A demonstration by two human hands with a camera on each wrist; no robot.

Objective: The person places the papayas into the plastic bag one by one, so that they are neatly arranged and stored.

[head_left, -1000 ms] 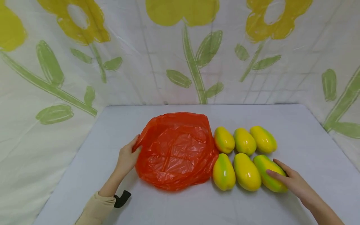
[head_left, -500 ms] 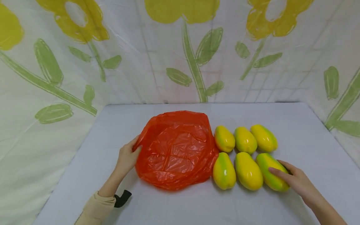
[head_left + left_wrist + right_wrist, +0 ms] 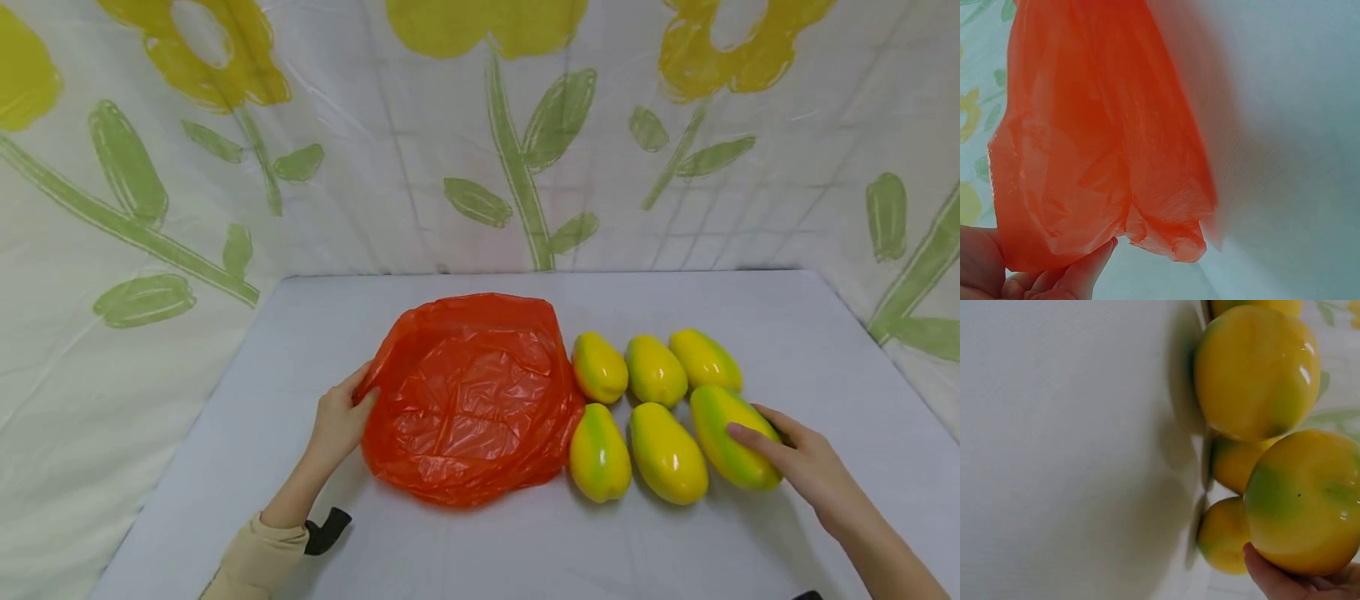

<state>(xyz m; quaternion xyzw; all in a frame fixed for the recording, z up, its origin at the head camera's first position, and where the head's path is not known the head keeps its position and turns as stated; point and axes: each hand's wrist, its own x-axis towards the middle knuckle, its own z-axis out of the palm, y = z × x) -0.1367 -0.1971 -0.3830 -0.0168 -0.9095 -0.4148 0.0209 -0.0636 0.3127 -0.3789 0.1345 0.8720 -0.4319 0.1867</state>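
Note:
My left hand [image 3: 341,425] grips the left edge of a red plastic bag [image 3: 480,400], which stands with its mouth spread wide. In the left wrist view, fingers and thumb pinch the edge of the bag [image 3: 1079,144]. My right hand [image 3: 806,467] holds a glossy yellow-green papaya [image 3: 731,433] from its right side, thumb on top. The right wrist view shows this papaya [image 3: 1304,506] raised off the table, its shadow apart from it. Beside it lie a front papaya [image 3: 667,454] and another papaya [image 3: 600,454] close to the bag.
Behind them, a row of three papayas, the middle papaya [image 3: 656,371] among them, rests on the white table [image 3: 450,554]. A black curved object [image 3: 327,531] shows by the left wrist. A flower-printed curtain [image 3: 337,200] hangs behind the table.
My right hand has gripped the front right papaya and raised it off the table, slightly to the right. My left hand and the bag have stayed in place.

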